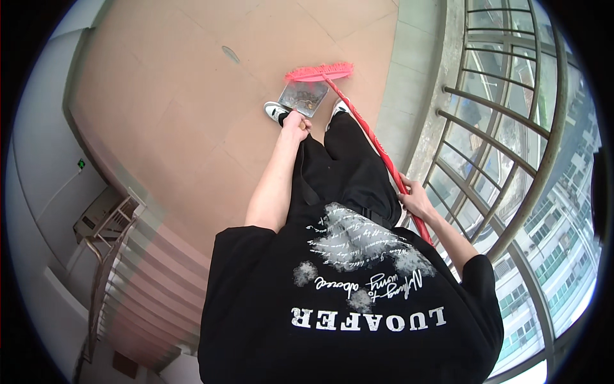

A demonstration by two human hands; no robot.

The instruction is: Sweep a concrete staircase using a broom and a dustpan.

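Observation:
My right hand point(416, 197) is wrapped round the red broom handle point(371, 136), beside my right hip. The handle slants away to a pink-red bristled broom head point(320, 72) on the floor, lying across the far edge of a metal dustpan point(313, 107). Some brownish debris point(309, 97) shows in the pan. With fingers closed, my left hand point(298, 124) grips the near end of the dustpan; its handle is mostly hidden by the hand. The pan lies between my two shoes.
Tan floor tiles point(192, 83) spread ahead and left, with a small dark oval mark point(230, 54) on them. A metal railing point(499, 128) with windows behind runs along the right. At lower left, stairs point(147, 288) with a handrail point(96, 301) descend beside a pale wall.

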